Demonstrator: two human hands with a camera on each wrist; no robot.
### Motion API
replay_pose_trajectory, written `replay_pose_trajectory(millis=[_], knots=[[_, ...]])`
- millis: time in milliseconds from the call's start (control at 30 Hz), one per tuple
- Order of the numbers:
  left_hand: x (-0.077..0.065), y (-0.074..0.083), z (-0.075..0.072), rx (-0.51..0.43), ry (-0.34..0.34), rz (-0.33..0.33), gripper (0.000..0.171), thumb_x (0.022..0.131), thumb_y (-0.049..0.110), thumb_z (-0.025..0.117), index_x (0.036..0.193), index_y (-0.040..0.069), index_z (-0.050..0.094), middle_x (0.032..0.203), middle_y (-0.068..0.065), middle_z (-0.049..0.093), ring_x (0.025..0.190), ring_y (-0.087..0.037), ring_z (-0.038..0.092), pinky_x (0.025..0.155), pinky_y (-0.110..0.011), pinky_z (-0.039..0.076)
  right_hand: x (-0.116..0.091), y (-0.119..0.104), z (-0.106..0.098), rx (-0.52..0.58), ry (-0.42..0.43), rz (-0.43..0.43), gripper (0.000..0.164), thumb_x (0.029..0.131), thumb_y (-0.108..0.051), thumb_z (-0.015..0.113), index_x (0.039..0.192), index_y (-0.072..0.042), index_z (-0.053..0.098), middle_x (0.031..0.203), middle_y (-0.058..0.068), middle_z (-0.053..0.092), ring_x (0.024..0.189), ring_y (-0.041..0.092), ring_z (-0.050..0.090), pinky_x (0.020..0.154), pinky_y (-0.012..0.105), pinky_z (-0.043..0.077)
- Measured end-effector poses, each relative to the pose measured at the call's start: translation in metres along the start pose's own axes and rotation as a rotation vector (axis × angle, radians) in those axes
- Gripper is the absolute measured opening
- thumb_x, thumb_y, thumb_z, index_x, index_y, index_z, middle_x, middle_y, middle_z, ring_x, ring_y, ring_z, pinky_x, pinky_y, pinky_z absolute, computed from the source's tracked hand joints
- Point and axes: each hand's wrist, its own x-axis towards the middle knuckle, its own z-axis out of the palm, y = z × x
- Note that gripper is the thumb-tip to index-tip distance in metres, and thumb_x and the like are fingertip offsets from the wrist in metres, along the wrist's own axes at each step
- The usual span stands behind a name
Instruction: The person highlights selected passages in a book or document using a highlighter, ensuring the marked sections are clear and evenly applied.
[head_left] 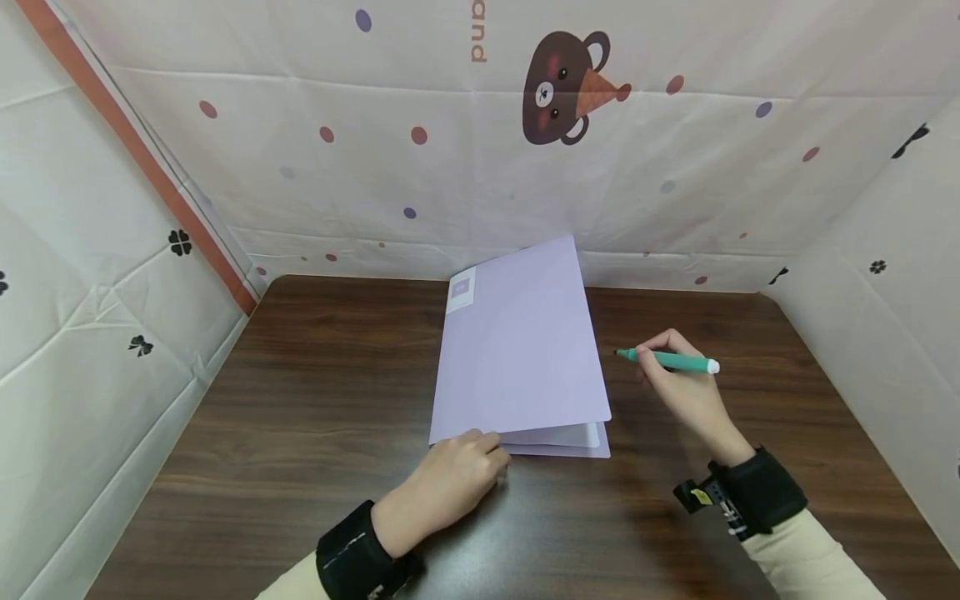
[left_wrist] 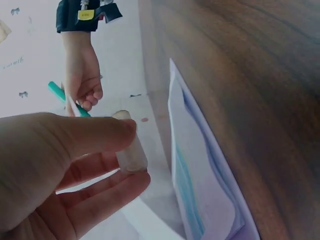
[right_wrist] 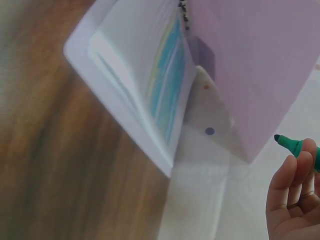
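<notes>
A lilac ring binder (head_left: 517,342) lies on the table with its cover partly raised. Beside its lower left corner is my left hand (head_left: 453,475); in the left wrist view its thumb and fingers pinch a small whitish cylinder, like a marker cap (left_wrist: 131,155). My right hand (head_left: 686,400) holds an uncapped green marker (head_left: 678,362) just right of the binder, dark tip pointing left toward it. Through the gap under the cover, the right wrist view shows pages (right_wrist: 170,85) with blue and yellow colouring and part of the metal rings (right_wrist: 184,17).
The dark wood table (head_left: 300,400) runs back to a white printed sheet (head_left: 465,167) hung behind it, with more sheeting (head_left: 90,400) at both sides. A small white label (head_left: 461,290) sits at the cover's upper left.
</notes>
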Motion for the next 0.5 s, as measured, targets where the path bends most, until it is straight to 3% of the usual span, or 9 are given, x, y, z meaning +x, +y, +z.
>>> replay_pose_trajectory(millis=[133,300,500], knots=[[0.002,-0.001,-0.006,-0.039,0.017,-0.007,0.009,0.077,0.011,0.067,0.085,0.013,0.065,0.077,0.004,0.056,0.062,-0.008,0.048,0.049,-0.014,0.041,0.003,-0.011,-0.001,0.013,-0.007,-0.009,0.016,0.091,-0.022,0.053,0.095,-0.006,0.054,0.076,0.015,0.061,0.064,0.019,0.058,0.057,0.025,0.049],[0.004,-0.004,-0.015,-0.089,0.005,-0.016,0.017,0.074,0.010,0.070,0.091,0.012,0.066,0.081,0.003,0.056,0.067,-0.008,0.050,0.056,-0.013,0.043,0.001,-0.043,0.000,0.042,-0.021,-0.047,0.015,0.090,-0.015,0.053,0.093,-0.001,0.053,0.074,0.018,0.060,0.063,0.018,0.057,0.057,0.029,0.050],[0.006,-0.008,-0.019,-0.120,0.043,-0.016,0.014,0.076,0.011,0.069,0.090,0.011,0.066,0.079,0.003,0.056,0.069,-0.008,0.051,0.060,-0.012,0.043,0.000,-0.056,0.003,0.068,-0.047,-0.057,0.013,0.089,-0.014,0.054,0.092,-0.001,0.053,0.073,0.017,0.060,0.063,0.019,0.058,0.059,0.028,0.051]])
